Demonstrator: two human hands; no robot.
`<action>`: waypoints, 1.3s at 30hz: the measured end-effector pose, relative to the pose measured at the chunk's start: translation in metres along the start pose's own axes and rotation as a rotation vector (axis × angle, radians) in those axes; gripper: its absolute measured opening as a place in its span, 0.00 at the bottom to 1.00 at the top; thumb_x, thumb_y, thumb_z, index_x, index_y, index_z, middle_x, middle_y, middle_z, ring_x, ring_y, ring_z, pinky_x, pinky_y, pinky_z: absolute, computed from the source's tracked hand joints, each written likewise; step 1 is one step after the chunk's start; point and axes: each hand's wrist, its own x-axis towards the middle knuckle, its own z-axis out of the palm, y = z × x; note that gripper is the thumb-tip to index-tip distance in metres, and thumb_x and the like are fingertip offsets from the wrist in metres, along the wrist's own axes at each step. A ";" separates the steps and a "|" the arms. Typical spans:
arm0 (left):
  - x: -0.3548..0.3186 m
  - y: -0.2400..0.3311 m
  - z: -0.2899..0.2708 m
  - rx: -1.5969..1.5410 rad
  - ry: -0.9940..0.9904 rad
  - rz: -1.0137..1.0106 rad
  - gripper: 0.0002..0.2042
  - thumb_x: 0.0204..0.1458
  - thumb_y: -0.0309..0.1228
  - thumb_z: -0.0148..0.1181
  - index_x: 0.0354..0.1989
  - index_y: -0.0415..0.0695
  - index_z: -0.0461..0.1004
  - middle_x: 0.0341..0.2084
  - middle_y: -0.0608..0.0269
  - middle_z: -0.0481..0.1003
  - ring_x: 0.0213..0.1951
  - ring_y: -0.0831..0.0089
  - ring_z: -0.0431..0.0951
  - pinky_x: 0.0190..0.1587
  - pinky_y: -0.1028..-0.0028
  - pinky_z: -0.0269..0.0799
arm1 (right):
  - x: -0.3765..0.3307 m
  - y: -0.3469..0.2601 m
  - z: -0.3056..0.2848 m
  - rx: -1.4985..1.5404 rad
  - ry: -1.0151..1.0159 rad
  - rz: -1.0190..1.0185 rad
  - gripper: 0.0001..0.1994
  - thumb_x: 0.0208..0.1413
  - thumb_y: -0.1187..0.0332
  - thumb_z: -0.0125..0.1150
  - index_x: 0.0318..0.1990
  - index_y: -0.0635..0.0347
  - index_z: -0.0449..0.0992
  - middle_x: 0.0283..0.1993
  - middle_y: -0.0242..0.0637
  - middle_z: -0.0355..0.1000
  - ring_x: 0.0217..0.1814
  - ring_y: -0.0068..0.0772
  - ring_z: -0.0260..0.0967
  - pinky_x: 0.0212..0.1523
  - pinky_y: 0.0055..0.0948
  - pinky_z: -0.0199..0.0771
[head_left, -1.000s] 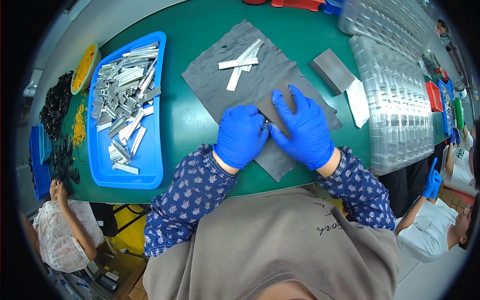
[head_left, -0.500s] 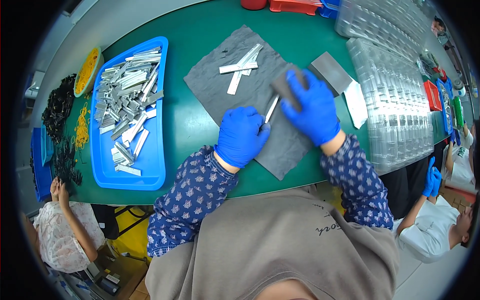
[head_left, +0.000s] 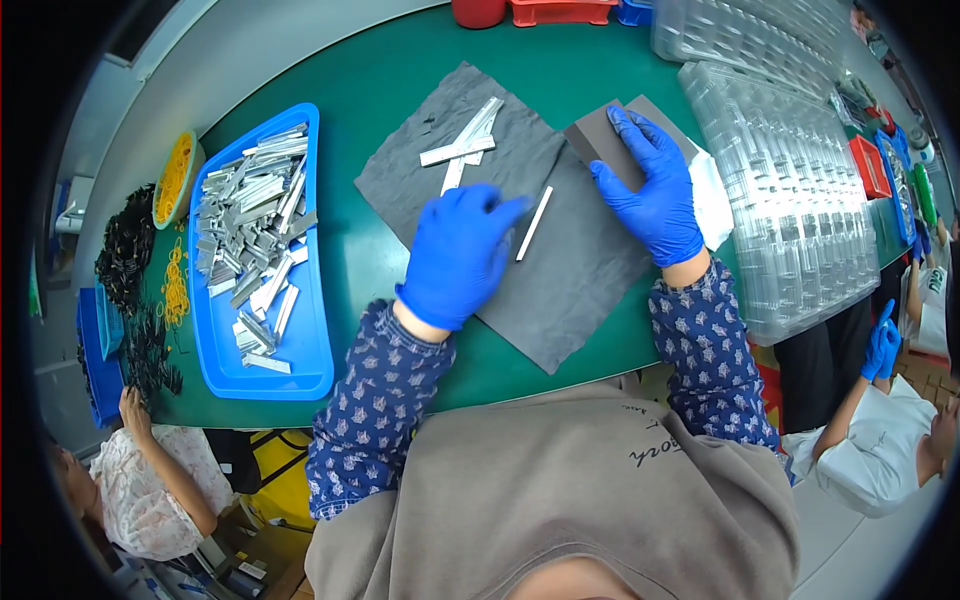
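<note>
A: What is seen nearest?

B: The left hand, gloved in blue, is laid flat on the grey cloth; its fingers are spread and nothing is gripped; a thin metal strip lies on the cloth just beside the fingertips, though contact cannot be told.

A: And the right hand?

B: The right hand, also gloved, is placed a little further out; its fingers are laid loosely over a dark grey block at the cloth's right edge; the block is covered from above rather than clamped; a white sheet is partly hidden beneath the hand.

A: What is found beyond?

B: A small pile of strips is left on the cloth's far part; the cloth is spread on the green desk.

A: And to the sides?

B: A blue tray heaped with more strips is set at the left, well apart from the hands; clear plastic trays are stacked at the right; red bins stand at the far edge.
</note>
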 end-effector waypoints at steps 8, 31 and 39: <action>0.046 -0.006 0.017 0.060 -0.019 0.365 0.08 0.42 0.30 0.61 0.34 0.49 0.79 0.46 0.59 0.72 0.47 0.60 0.70 0.46 0.62 0.66 | -0.004 0.007 -0.003 0.069 0.049 -0.050 0.30 0.46 0.67 0.69 0.60 0.54 0.70 0.58 0.47 0.68 0.60 0.46 0.65 0.61 0.38 0.64; -0.019 0.007 0.035 -0.065 -0.010 -0.215 0.10 0.47 0.37 0.62 0.24 0.44 0.72 0.23 0.56 0.72 0.28 0.55 0.74 0.31 0.59 0.69 | -0.014 -0.027 0.014 -0.286 -0.204 -0.233 0.33 0.45 0.57 0.66 0.62 0.48 0.68 0.58 0.55 0.64 0.50 0.55 0.67 0.52 0.44 0.68; -0.021 0.005 0.035 -0.131 0.005 -0.208 0.10 0.48 0.37 0.61 0.24 0.44 0.71 0.23 0.55 0.71 0.28 0.55 0.73 0.30 0.58 0.69 | -0.027 -0.054 0.017 -0.226 -0.248 -0.297 0.30 0.45 0.57 0.66 0.60 0.49 0.70 0.55 0.54 0.67 0.48 0.54 0.68 0.49 0.43 0.70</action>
